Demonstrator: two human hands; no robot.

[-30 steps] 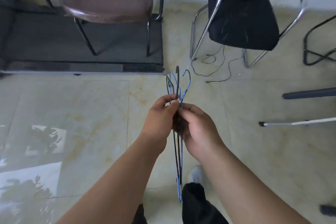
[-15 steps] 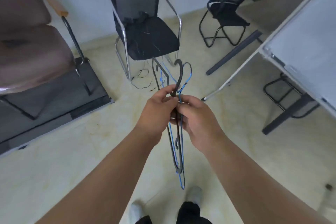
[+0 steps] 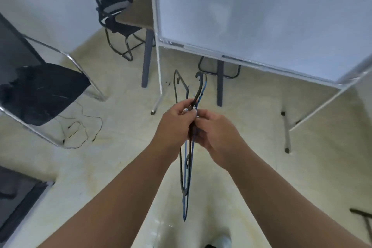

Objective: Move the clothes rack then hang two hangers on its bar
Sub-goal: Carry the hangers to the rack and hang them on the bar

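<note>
I hold a thin bundle of hangers [image 3: 186, 169], black and blue, edge-on in front of me, hooks pointing up and away. My left hand [image 3: 175, 122] pinches the bundle just below the hooks. My right hand [image 3: 216, 131] grips the same necks from the other side, touching the left. The long bodies hang down between my forearms toward the floor. A black hook [image 3: 199, 86] curls above my fingers, with a blue one beside it. No clothes rack can be picked out with certainty.
A large whiteboard [image 3: 261, 10] on a white metal stand [image 3: 159, 78] fills the upper right. A black-seated chrome chair [image 3: 44, 92] stands left, with a thin cable [image 3: 80, 127] on the tiled floor. A mesh office chair [image 3: 118, 16] sits by a desk behind.
My view has swung right: the brown chair and dark platform have slid off to the left and the whiteboard now fills the upper right. Both hands still hold the hangers the same way.
</note>
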